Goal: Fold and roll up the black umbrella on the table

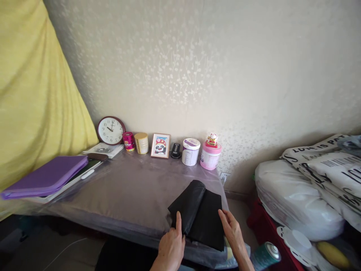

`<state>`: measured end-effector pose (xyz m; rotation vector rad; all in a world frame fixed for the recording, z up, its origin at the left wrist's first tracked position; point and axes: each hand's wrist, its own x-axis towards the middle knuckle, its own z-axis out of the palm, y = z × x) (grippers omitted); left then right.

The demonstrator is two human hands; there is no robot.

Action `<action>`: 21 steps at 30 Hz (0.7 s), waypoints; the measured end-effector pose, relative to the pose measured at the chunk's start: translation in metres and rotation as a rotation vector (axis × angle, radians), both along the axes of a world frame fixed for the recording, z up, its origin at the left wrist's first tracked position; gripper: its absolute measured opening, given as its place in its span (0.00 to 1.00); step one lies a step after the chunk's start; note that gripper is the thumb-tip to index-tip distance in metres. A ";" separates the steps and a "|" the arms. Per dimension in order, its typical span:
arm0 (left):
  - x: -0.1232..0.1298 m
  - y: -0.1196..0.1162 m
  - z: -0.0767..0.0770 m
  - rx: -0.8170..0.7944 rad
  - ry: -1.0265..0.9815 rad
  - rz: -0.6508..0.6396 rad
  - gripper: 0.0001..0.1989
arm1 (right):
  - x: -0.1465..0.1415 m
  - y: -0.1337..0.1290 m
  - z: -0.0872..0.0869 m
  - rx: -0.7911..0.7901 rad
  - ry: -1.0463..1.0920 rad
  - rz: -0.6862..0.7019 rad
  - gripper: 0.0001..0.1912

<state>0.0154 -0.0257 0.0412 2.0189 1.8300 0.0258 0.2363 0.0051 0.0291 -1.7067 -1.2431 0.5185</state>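
A black folded sheet or bag lies near the table's front right corner, its left part curled over on itself. At its lower left edge is my left hand, index finger stretched over the black material and the thumb beside it; the other fingers are curled and partly hidden. My right hand pinches the right edge of the black material between thumb and fingers.
Along the wall stand a clock, a pink tin, a framed panda picture and tubs. A purple folder lies left. Right of the table are a spray can and bagged bedding.
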 end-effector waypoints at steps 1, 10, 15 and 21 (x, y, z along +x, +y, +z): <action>0.000 0.000 0.001 -0.006 0.002 0.001 0.32 | -0.002 0.001 0.002 0.009 0.005 -0.002 0.22; 0.002 0.002 0.005 -0.046 0.004 0.009 0.32 | -0.036 0.023 0.034 -0.036 0.219 0.197 0.19; 0.004 0.002 0.001 -0.028 0.015 0.022 0.32 | -0.069 0.052 0.035 0.029 0.301 0.241 0.22; 0.008 0.003 -0.002 -0.014 0.056 0.039 0.31 | -0.091 0.076 0.013 -0.006 0.202 0.233 0.25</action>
